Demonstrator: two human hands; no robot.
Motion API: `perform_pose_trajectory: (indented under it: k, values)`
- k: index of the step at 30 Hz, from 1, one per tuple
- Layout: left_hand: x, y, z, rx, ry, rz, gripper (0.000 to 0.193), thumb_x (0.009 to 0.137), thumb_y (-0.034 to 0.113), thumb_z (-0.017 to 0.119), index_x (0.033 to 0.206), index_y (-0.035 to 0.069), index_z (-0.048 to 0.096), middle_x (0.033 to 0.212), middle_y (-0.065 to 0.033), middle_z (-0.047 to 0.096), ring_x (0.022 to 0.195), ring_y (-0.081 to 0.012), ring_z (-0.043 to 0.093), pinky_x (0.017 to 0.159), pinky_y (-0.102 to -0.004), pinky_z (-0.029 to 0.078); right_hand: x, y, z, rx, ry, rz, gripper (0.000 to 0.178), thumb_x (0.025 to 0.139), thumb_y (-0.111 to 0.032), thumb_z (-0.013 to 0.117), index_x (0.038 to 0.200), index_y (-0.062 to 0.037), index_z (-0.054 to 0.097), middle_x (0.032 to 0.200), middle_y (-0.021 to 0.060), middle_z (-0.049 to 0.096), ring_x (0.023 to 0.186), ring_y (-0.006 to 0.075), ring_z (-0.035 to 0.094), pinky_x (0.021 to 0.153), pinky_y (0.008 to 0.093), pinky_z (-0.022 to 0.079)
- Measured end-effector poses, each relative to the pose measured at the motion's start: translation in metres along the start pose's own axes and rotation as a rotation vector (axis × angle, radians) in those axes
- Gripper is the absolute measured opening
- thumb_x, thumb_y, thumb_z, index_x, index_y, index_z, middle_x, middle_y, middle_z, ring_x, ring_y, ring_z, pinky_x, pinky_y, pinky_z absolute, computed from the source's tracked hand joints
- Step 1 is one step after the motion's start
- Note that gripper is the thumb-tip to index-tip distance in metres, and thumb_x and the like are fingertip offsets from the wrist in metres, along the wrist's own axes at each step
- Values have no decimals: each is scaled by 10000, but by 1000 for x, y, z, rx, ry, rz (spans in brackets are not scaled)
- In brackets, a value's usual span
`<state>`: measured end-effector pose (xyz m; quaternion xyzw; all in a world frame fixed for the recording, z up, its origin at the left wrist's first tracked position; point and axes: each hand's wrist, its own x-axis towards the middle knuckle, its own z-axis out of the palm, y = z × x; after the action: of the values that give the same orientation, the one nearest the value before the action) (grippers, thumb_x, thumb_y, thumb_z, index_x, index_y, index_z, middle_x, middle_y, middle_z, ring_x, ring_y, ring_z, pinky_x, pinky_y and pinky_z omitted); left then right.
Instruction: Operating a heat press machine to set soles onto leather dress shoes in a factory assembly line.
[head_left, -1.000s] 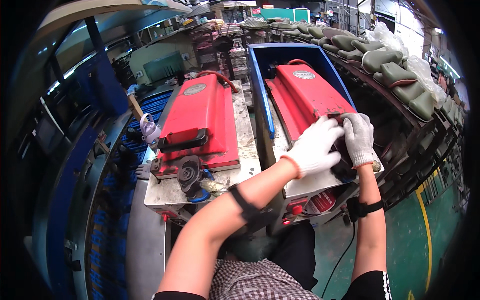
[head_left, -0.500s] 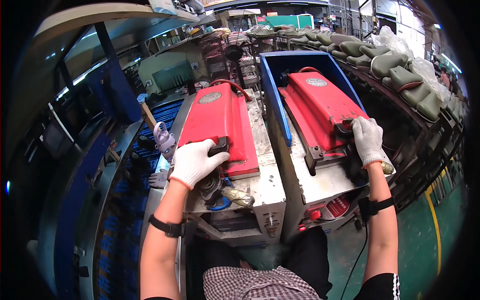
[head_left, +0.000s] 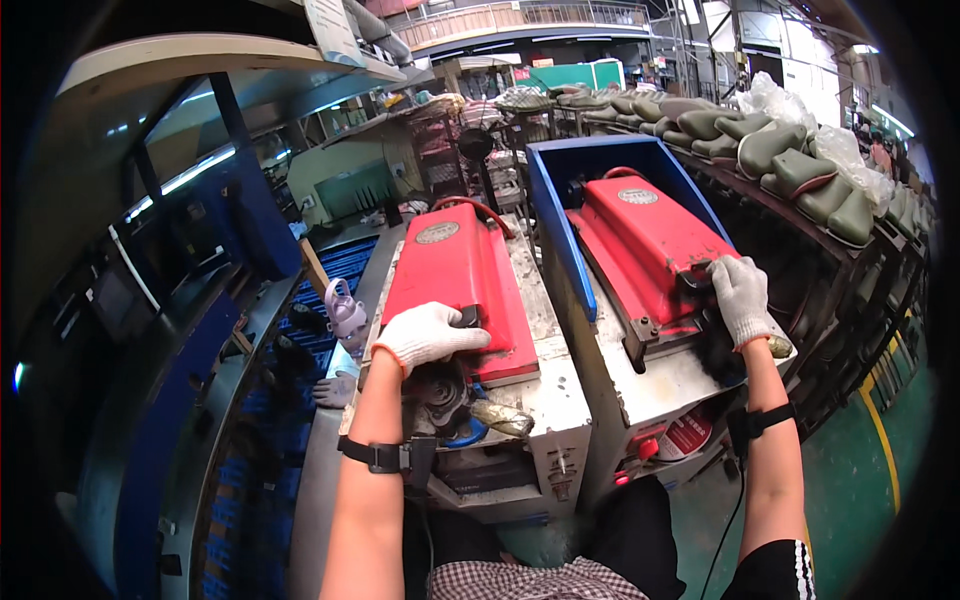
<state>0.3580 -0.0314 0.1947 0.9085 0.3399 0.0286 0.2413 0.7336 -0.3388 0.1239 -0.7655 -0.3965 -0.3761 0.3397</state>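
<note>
Status: left red lid (head_left: 450, 262) and right red lid (head_left: 655, 225) appear fully lowered. Left hand (head_left: 428, 333) grips left handle (head_left: 469, 317) with curled fingers; right hand (head_left: 741, 297) grips right handle (head_left: 692, 282) likewise.

L fingers (head_left: 438, 316) hide most of blk handle (head_left: 469, 317); btm edge cuts chkd cloth (head_left: 525, 582).

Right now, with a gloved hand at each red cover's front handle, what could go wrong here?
The left hand could be pinched if the left red cover shifted. The right hand may run a similar risk at the right red cover. The black cable hanging by the right forearm might snag.
</note>
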Motion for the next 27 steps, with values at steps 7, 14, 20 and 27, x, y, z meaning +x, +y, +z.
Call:
perform_pose_trajectory:
  k: [7, 14, 20, 27]
  values:
    - [-6, -5, 3, 92, 122, 25, 506, 801, 588, 785, 854, 85, 781, 642, -33, 648, 622, -151, 630, 635, -309, 478, -3, -4, -2, -40, -37, 50, 219, 979, -257, 610, 896, -117, 756, 835, 135, 692, 889, 349, 661, 796, 489, 504]
    - [-9, 1, 4, 117, 154, 25, 540, 788, 615, 761, 858, 80, 784, 676, -57, 677, 652, -183, 660, 665, -325, 497, 0, 0, 3, 32, -7, 53, 214, 980, -258, 618, 895, -120, 758, 876, 139, 700, 875, 349, 668, 794, 485, 511]
    - [-12, 0, 6, 189, 208, 46, 590, 782, 668, 725, 889, 93, 799, 726, -102, 708, 719, -245, 699, 708, -351, 516, -2, 4, 6, 58, -19, 54, 211, 982, -255, 623, 910, -112, 760, 874, 158, 693, 862, 363, 673, 782, 490, 520]
    - [-10, 3, 7, 232, 217, 59, 676, 761, 758, 667, 868, 104, 801, 894, -171, 756, 859, -348, 726, 802, -413, 551, -2, 14, 5, 53, -30, 20, 219, 989, -245, 610, 926, -91, 753, 883, 161, 698, 864, 357, 674, 781, 491, 517]
